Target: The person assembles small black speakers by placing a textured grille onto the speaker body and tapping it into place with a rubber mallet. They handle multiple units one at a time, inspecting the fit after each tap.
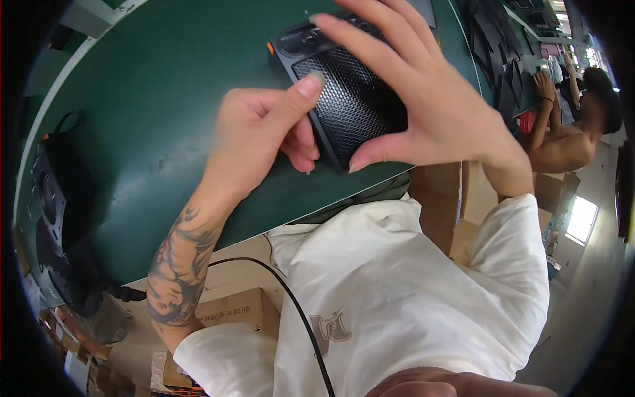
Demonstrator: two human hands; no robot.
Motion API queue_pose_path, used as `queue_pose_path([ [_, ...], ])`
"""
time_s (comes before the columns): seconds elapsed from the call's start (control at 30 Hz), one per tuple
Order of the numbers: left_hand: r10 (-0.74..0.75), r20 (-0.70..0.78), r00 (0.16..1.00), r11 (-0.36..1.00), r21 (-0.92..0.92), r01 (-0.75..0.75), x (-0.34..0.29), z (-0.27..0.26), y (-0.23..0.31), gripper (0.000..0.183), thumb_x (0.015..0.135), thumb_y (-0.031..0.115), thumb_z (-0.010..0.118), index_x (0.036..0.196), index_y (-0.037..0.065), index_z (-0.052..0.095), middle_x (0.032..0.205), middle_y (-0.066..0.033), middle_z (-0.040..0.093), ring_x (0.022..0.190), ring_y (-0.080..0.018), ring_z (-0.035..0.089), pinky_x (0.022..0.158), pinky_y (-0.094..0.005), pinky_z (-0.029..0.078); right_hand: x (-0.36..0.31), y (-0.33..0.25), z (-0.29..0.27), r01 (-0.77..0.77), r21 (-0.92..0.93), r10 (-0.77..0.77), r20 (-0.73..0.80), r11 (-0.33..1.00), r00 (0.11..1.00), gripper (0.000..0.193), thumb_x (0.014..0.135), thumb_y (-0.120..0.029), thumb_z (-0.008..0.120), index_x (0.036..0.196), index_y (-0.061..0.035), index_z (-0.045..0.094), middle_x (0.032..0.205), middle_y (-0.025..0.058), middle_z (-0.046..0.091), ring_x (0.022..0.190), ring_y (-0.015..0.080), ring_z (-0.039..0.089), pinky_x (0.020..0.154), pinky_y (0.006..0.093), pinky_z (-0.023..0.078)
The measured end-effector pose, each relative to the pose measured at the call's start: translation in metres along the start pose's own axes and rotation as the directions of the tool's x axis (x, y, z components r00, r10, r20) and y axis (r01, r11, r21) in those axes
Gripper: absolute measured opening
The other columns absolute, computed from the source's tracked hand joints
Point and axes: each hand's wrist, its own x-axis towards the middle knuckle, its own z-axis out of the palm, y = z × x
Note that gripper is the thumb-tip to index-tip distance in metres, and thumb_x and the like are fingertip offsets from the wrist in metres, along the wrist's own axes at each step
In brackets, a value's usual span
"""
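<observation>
A black speaker (pixel 362 94) lies on the green table (pixel 159 112), in front of the person and close to the table's near edge. Its mesh grille (pixel 344 99) faces up toward the head. The long axis appears to run slantwise, from the far left down to the near right; the end with the dark control panel (pixel 311 38) points away from the person, and the narrow near end points back toward the body. A small orange piece (pixel 270 47) marks the far left corner.

The left hand (pixel 271 126) is at the long left edge, its thumb over the grille and its other fingers curled low beside the casing; whether they pinch it cannot be told. The right hand (pixel 440 99) is spread wide over the right side, thumb at the near corner and fingers stretched above the control panel.
</observation>
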Motion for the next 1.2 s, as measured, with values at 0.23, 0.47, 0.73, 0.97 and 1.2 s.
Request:
queue_pose_path([
  [0.23, -0.001, -0.112, 0.994, 1.000, -0.031, -0.002, -0.007, 0.008, -0.003, 0.061, 0.100, 0.046, 0.066, 0.063, -0.003, 0.063, 0.059, -0.0139, 0.064, 0.049, -0.0218, 0.065, 0.049, -0.0297, 0.054, 0.001, -0.003, 0.016, 0.031, -0.257, 0.014, 0.172, 0.966, 0.985, 0.086, 0.068, -0.032, 0.090, 0.145, -0.0124, 0.056, 0.155, 0.0170, 0.044, 0.145, 0.0434, 0.038, 0.118, 0.0544, 0.033],
  [0.47, 0.004, -0.104, 0.995, 0.996, -0.086, -0.013, -0.009, 0.018, -0.005, 0.058, 0.106, 0.040, 0.059, 0.069, -0.005, 0.066, 0.066, -0.0157, 0.069, 0.057, -0.0229, 0.070, 0.054, -0.0308, 0.057, 0.002, 0.007, -0.007, -0.113, -0.159, 0.114, -0.003, 0.981, 0.993, 0.094, 0.064, -0.032, 0.093, 0.147, -0.0126, 0.054, 0.157, 0.0164, 0.042, 0.146, 0.0447, 0.035, 0.119, 0.0529, 0.033],
  [0.73, 0.760, 0.152, 0.632, 0.426, 0.618, -0.661, -0.018, 0.004, 0.030, 0.042, 0.110, 0.026, 0.040, 0.108, -0.005, 0.069, 0.114, -0.0205, 0.073, 0.095, -0.0244, 0.070, 0.081, -0.0324, 0.056, -0.091, -0.013, 0.013, -0.400, 0.811, 0.844, -0.198, 0.427, 0.499, 0.065, 0.093, -0.023, 0.077, 0.149, -0.0040, 0.049, 0.154, 0.0147, 0.047, 0.143, 0.0295, 0.044, 0.117, 0.0439, 0.039],
  [0.97, 0.305, -0.058, 0.950, 0.924, 0.260, -0.281, 0.067, 0.002, 0.037, 0.063, 0.109, 0.040, 0.045, 0.163, 0.009, 0.031, 0.161, -0.0153, 0.038, 0.143, -0.0269, 0.045, 0.117, -0.0385, 0.038, -0.074, -0.029, 0.065, -0.204, 0.973, 0.837, 0.021, 0.110, 0.547, 0.088, 0.099, -0.026, 0.071, 0.163, -0.0006, 0.017, 0.168, 0.0179, 0.021, 0.155, 0.0287, 0.024, 0.126, 0.0434, 0.023],
  [1.2, 0.345, -0.002, 0.939, 0.905, 0.265, -0.332, 0.056, 0.023, 0.039, 0.071, 0.102, 0.014, 0.060, 0.164, 0.012, 0.027, 0.160, -0.0145, 0.037, 0.140, -0.0254, 0.047, 0.115, -0.0367, 0.039, -0.069, -0.029, 0.063, -0.028, 0.999, 0.796, 0.003, 0.017, 0.605, 0.089, 0.097, -0.016, 0.071, 0.164, 0.0010, 0.014, 0.171, 0.0161, 0.013, 0.157, 0.0257, 0.020, 0.127, 0.0366, 0.019],
])
